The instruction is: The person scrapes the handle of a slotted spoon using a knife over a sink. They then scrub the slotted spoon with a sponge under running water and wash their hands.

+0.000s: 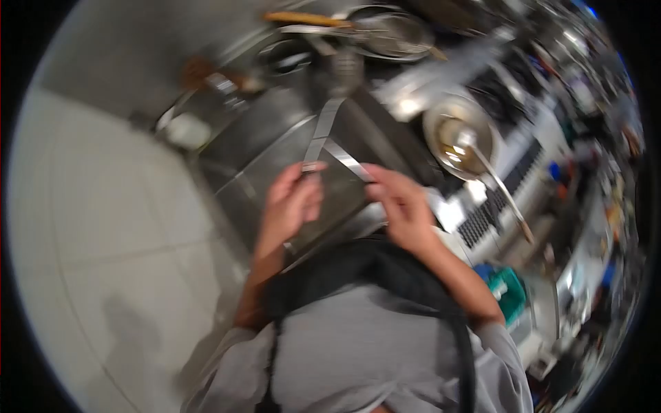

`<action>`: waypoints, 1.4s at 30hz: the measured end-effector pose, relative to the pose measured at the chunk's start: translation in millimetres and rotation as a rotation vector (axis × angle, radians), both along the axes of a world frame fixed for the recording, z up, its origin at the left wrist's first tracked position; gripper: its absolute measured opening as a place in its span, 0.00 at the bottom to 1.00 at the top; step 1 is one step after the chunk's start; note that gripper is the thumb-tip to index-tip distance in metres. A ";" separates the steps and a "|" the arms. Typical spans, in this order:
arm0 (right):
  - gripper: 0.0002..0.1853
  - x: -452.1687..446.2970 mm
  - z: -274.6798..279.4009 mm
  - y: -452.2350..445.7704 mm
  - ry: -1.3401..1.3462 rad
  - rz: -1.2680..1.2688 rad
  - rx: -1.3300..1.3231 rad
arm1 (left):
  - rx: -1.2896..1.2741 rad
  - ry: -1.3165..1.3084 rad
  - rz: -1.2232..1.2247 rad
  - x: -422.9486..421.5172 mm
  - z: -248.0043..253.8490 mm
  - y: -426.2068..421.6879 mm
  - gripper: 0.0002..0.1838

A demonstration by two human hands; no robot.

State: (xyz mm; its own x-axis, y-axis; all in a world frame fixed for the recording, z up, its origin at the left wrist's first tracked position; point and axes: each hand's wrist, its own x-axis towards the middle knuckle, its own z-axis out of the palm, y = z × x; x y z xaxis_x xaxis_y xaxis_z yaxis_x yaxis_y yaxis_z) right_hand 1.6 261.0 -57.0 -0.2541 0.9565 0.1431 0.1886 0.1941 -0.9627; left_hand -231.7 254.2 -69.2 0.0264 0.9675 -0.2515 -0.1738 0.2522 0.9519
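Observation:
Near the middle of the view, my left hand (295,197) is closed on the lower end of a slotted turner (329,118). Its long metal handle runs up to a perforated head over the far edge of a dark flat metal cooking surface (265,168). My right hand (405,205) pinches a flat shiny metal strip (346,160). The strip slants up to the left and meets the turner's handle, forming a V. Blur hides whether the two pieces are joined. Both hands are above the near part of the metal surface.
Right of the surface stands a metal pot (428,134) with a long-handled ladle (501,189) in it. Pans (396,33) and a wooden-handled utensil (310,18) lie at the back. A green basket (508,292) is lower right; tiled floor (113,199) lies left.

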 end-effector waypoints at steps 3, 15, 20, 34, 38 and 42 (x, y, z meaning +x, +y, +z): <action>0.16 -5.5 3.7 5.5 -0.047 0.073 0.081 | -0.010 -0.194 -0.097 -9.8 -3.3 -7.8 0.18; 0.15 0.1 11.8 14.1 -0.161 0.253 0.074 | -0.027 -0.355 -0.284 -22.5 3.7 -18.1 0.21; 0.15 -1.4 14.3 13.6 -0.172 0.314 0.062 | -0.009 -0.311 -0.334 -28.9 6.8 -20.6 0.20; 0.15 3.0 29.7 1.6 -0.200 0.091 0.200 | 0.118 -0.192 -0.259 -38.9 18.0 -14.8 0.21; 0.15 11.5 54.5 6.0 -0.291 0.191 0.188 | 0.128 -0.156 -0.292 -50.4 19.5 -15.5 0.18; 0.18 11.8 74.4 10.0 -0.443 0.235 0.273 | 0.108 -0.113 -0.341 -54.1 25.3 -15.2 0.21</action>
State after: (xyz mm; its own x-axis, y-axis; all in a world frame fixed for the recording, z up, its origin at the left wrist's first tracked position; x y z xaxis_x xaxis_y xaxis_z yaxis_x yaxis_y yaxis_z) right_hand 13.4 271.0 17.4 -0.5476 0.8105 0.2080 0.4848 0.5099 -0.7106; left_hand -285.8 239.0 -43.9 0.3736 0.9190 -0.1259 -0.2022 0.2131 0.9559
